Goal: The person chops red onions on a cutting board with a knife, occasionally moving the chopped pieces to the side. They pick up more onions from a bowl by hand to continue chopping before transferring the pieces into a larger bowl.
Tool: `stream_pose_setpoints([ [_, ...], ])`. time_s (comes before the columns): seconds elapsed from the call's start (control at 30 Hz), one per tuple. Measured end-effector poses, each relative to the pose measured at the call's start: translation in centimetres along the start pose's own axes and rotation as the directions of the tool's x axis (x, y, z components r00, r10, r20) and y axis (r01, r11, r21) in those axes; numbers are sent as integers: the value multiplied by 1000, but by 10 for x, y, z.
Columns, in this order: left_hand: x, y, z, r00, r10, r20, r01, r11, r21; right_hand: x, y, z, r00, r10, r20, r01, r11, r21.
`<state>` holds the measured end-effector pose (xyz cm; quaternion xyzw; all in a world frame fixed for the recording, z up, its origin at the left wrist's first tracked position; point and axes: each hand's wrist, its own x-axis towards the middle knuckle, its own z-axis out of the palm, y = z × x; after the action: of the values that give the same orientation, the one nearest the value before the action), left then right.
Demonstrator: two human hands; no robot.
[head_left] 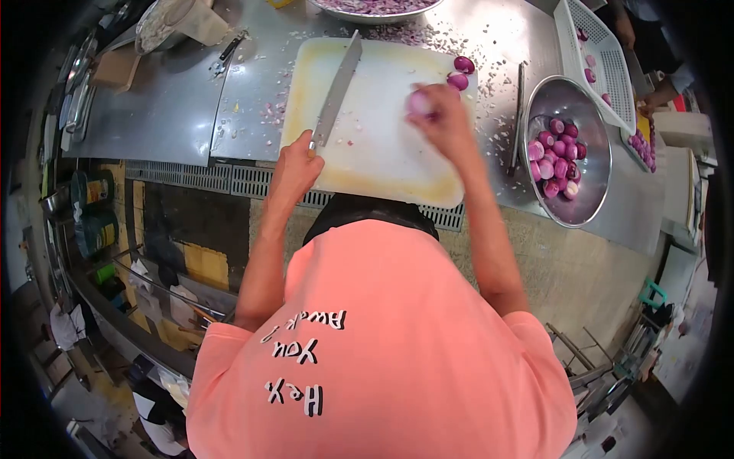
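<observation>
My left hand (297, 167) is closed around the handle of a large kitchen knife (340, 92). Its broad blade points away from me over the left part of a white cutting board (382, 153). Above the board's right half, my right hand (447, 126) grips a peeled red onion (423, 104), slightly blurred, in its fingertips. Just beyond that hand, more red onions (464, 65) sit by the board's far right corner, one partly hidden by the hand. Small onion bits lie on the board.
Right of the board stand a steel bowl (596, 176) of peeled red onions and a white basket (569, 34). Between bowl and board lies a long narrow dark tool (518, 122). A large dish (375, 17) of chopped onion is at the back. Another person's hand (659, 95) shows far right.
</observation>
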<state>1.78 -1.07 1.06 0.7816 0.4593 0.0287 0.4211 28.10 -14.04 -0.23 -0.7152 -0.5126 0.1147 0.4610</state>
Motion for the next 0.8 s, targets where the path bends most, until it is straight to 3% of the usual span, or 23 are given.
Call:
stream_pose_setpoints([
  [0.03,-2,0,-3,1000,2,-6,-2,1000,-3,-3,0,30,984,119,129,-128,990,59],
  [0.07,-5,3,-6,1000,21,3,-21,1000,3,-6,-7,47,982,107,156,-100,994,-49],
  [0.13,-15,9,-12,999,39,9,-39,999,4,-13,-4,66,995,-31,94,47,984,-173],
  [0.17,-23,12,-15,996,87,11,-87,995,39,-15,-3,67,995,-32,99,49,984,-174],
  [0.23,-41,17,-22,992,127,22,-128,989,67,-18,-8,60,998,-19,-57,11,991,-137],
  [0.3,-54,26,-29,982,117,149,-128,990,65,-19,-2,57,998,16,-53,-23,991,-134],
  [0.43,-70,29,-31,952,205,229,-231,968,94,-18,-1,66,995,74,-69,-85,981,-172],
  [0.5,-71,26,-29,933,281,224,-310,945,103,-16,-2,69,995,88,-55,-98,975,-201],
  [0.63,-54,33,-11,931,267,247,-317,930,188,-17,-4,68,993,77,-87,-91,980,-177],
  [0.8,14,16,39,903,422,87,-428,901,72,-20,-1,74,990,113,-85,-115,993,-20],
])
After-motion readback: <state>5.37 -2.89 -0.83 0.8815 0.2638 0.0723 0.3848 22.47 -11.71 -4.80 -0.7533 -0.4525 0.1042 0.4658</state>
